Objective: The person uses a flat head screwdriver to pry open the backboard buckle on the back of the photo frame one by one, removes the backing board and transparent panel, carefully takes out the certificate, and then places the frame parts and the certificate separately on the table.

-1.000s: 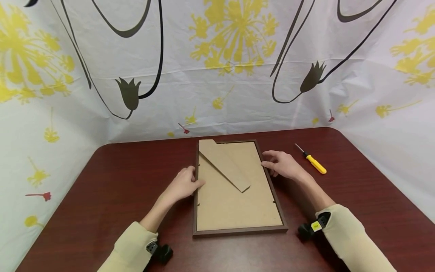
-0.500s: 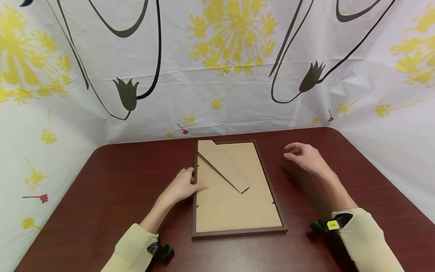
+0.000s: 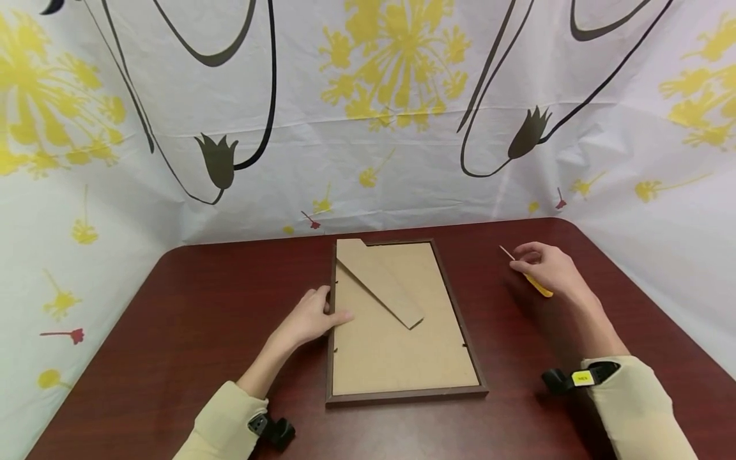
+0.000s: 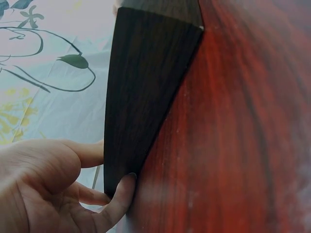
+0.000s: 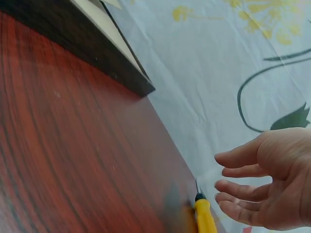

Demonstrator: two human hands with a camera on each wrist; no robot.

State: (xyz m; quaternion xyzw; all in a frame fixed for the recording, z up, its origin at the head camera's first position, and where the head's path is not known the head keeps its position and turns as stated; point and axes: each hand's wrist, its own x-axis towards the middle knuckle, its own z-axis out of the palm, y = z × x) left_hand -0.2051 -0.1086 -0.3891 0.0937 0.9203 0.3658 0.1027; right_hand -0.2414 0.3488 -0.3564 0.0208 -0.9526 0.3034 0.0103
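A picture frame (image 3: pixel 407 397) with a dark brown rim lies face down, its tan backing board (image 3: pixel 397 364) facing up. A folded cardboard easel stand (image 3: pixel 379 281) lies slantwise across that board. My left hand (image 3: pixel 310 314) grips the frame's left side, thumb over the backing and fingers against the outer edge; in the left wrist view the fingertips (image 4: pixel 127 182) touch the rim low down. Over a yellow screwdriver (image 3: pixel 539 286) hovers my right hand (image 3: pixel 546 265), fingers loosely bent and partly hiding the tool. The right wrist view shows the screwdriver apart from the fingers.
The frame and screwdriver lie on a dark red wooden table (image 3: pixel 230 306). Behind it hangs a white curtain (image 3: pixel 368 153) with yellow and dark plant prints, which also covers both sides. Small metal tabs (image 3: pixel 464 345) stick out along the frame's inner edge.
My right hand has left the frame's right side and moved rightward to above the screwdriver. The left hand stays at the frame's left side, and the frame has not visibly moved.
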